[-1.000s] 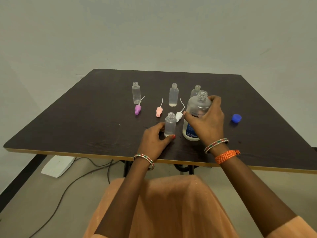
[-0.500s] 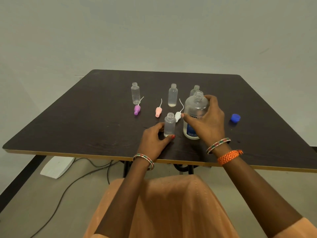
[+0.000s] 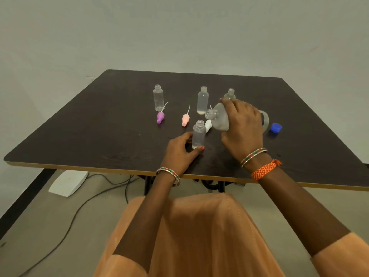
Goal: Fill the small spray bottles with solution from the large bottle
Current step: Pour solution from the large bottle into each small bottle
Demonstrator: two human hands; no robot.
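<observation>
My right hand (image 3: 241,128) grips the large clear bottle (image 3: 218,118), lifted and tipped to the left, its open mouth just above and to the right of a small clear bottle (image 3: 198,134). My left hand (image 3: 182,151) holds that small bottle at its base, upright on the dark table (image 3: 99,124). Three more small open bottles stand farther back: one at the left (image 3: 158,97), one in the middle (image 3: 202,100), one partly hidden behind my right hand (image 3: 230,94).
A purple spray top (image 3: 160,117), a pink one (image 3: 185,119) and a white one (image 3: 208,124) lie on the table between the bottles. A blue cap (image 3: 276,127) lies at the right. Cables and a white box (image 3: 67,182) are on the floor below.
My right hand has lifted the large bottle off the table and tipped it left toward the small bottle. My left hand has stayed on the small bottle.
</observation>
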